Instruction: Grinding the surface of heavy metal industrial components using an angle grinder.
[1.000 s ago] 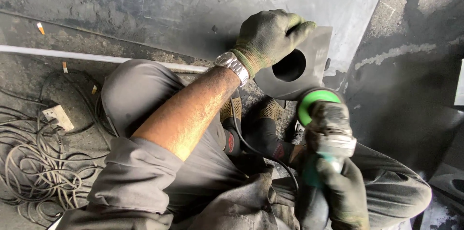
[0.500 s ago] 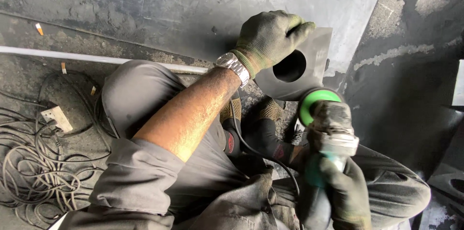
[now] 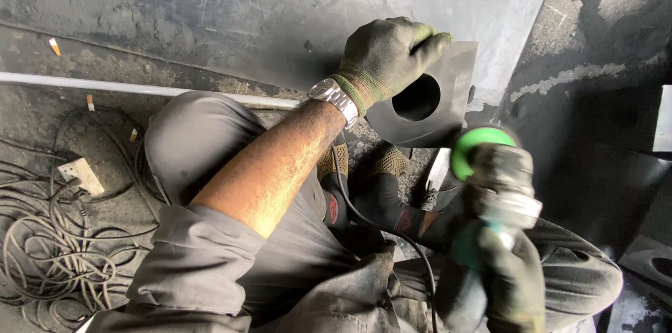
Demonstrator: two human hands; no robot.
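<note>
The gloved left hand (image 3: 388, 53) was clamped on the top edge of a square steel plate with a round hole (image 3: 437, 98), propped upright just beyond the feet. The right hand (image 3: 507, 273) was closed round an angle grinder (image 3: 493, 179) at the plate's lower right corner. Probable hazard — the disc catching an edge and kicking the lightly held plate loose.

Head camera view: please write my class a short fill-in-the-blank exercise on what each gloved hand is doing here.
1. The left hand grips a square metal plate that has a round ____ cut through it.
2. The right hand holds an angle grinder whose guard is coloured ____.
3. A metal ____ sits on the left wrist, just below the glove.
4. A tangle of ____ lies on the floor at the picture's left.

Missing words: hole; green; wristwatch; cables
</note>
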